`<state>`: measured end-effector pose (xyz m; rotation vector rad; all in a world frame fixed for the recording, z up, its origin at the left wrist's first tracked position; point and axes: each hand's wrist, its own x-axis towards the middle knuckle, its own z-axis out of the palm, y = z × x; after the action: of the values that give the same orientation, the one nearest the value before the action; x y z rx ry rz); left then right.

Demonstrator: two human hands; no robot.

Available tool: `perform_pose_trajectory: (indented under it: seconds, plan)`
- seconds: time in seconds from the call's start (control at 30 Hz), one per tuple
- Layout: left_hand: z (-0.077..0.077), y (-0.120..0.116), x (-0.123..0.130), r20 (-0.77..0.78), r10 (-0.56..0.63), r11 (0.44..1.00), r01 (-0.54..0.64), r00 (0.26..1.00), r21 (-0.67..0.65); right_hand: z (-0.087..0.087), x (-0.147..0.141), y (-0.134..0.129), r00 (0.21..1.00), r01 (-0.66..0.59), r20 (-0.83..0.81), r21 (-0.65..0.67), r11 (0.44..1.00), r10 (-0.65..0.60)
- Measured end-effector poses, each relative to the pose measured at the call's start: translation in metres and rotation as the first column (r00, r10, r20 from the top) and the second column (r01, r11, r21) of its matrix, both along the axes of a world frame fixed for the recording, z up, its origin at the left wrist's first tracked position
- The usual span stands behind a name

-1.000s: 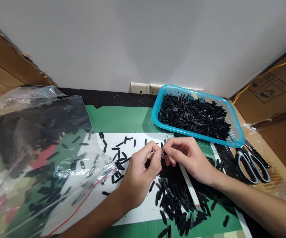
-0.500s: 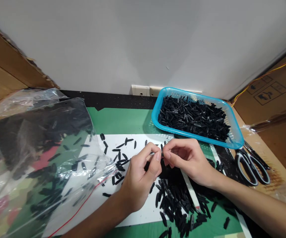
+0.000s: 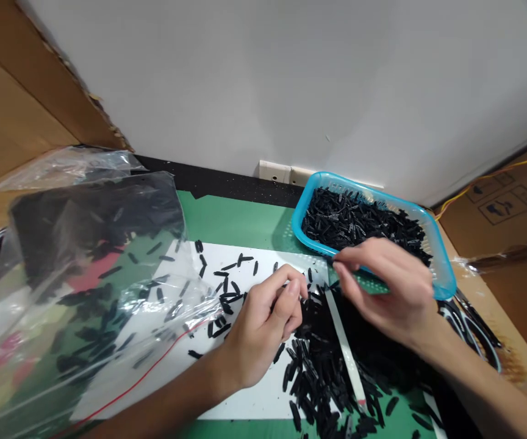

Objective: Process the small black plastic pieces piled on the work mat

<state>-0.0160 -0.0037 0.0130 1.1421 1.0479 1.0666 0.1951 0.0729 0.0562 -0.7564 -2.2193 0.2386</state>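
My left hand (image 3: 267, 329) is held above the white sheet (image 3: 245, 399), its fingers curled and the thumb pressed against the index finger. Whatever it may hold is hidden. Close to the near rim of the blue plastic basket (image 3: 296, 222), my right hand (image 3: 389, 289) pinches a small black piece (image 3: 335, 260) between thumb and fingertips, slightly blurred. Many slim black plastic pieces (image 3: 359, 222) fill the basket. Below both hands lies a heap of similar black pieces (image 3: 309, 372), and others (image 3: 229, 292) are scattered on the sheet to the left.
A clear zip bag (image 3: 108, 268) with a red seal line covers the left side. A pale strip (image 3: 346, 350) lies across the heap. Scissors (image 3: 471, 332) rest at the right on the wooden surface. Cardboard boxes (image 3: 505, 207) and a grey wall (image 3: 245, 79) bound the space.
My hands have come apart from fingertip contact. The right hand has moved right and up toward the basket with the black piece; the left stays over the sheet. The view has shifted slightly.
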Motion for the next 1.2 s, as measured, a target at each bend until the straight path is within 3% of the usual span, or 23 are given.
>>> perform_pose_trajectory:
  seconds: [0.07, 0.13, 0.3, 0.4, 0.5, 0.73, 0.9, 1.0, 1.07, 1.2]
  plan:
    - [0.002, 0.002, 0.000, 0.074, 0.013, 0.998, -0.009, 0.997, -0.054, 0.003, 0.006, 0.010, 0.988, 0.133, 0.058, 0.138, 0.981, -0.142]
    - [0.004, 0.003, 0.001, 0.138, 0.025, 0.994, -0.010, 0.990, -0.108, 0.002, 0.007, 0.015, 0.986, 0.158, 0.041, 0.079, 0.984, -0.161]
    - [0.007, 0.000, 0.000, 0.079, -0.030, 0.993, 0.038, 0.996, -0.113, -0.003, -0.003, -0.002, 0.990, -0.089, -0.108, 0.009, 0.996, 0.090]
    - [0.006, -0.001, -0.001, 0.125, -0.093, 0.985, 0.110, 0.988, -0.135, -0.006, -0.011, -0.016, 0.964, -0.240, -0.158, -0.176, 0.955, 0.213]
    - [0.003, -0.001, -0.003, 0.224, -0.123, 0.972, 0.163, 0.967, -0.170, -0.011, -0.021, -0.025, 0.947, -0.303, -0.201, -0.300, 0.904, 0.250]
    - [0.002, -0.002, -0.004, 0.162, -0.137, 0.977, 0.160, 0.977, -0.138, -0.024, -0.029, -0.032, 0.935, -0.332, -0.265, -0.410, 0.850, 0.237]
    - [0.005, 0.003, 0.001, 0.258, -0.048, 0.981, 0.094, 0.965, -0.167, -0.022, -0.027, -0.030, 0.943, -0.301, -0.286, -0.508, 0.807, 0.172]
    - [0.006, 0.006, 0.002, 0.266, -0.002, 0.981, 0.054, 0.964, -0.186, -0.022, -0.027, -0.027, 0.941, -0.259, -0.330, -0.568, 0.781, 0.072]
    - [0.006, 0.007, 0.001, 0.245, 0.018, 0.980, 0.031, 0.969, -0.196, -0.023, -0.028, -0.026, 0.929, -0.235, -0.370, -0.650, 0.723, -0.031]
    - [0.006, 0.007, -0.001, 0.230, 0.011, 0.981, 0.034, 0.973, -0.189, -0.026, -0.031, -0.022, 0.860, -0.336, -0.474, -0.804, 0.491, -0.188]
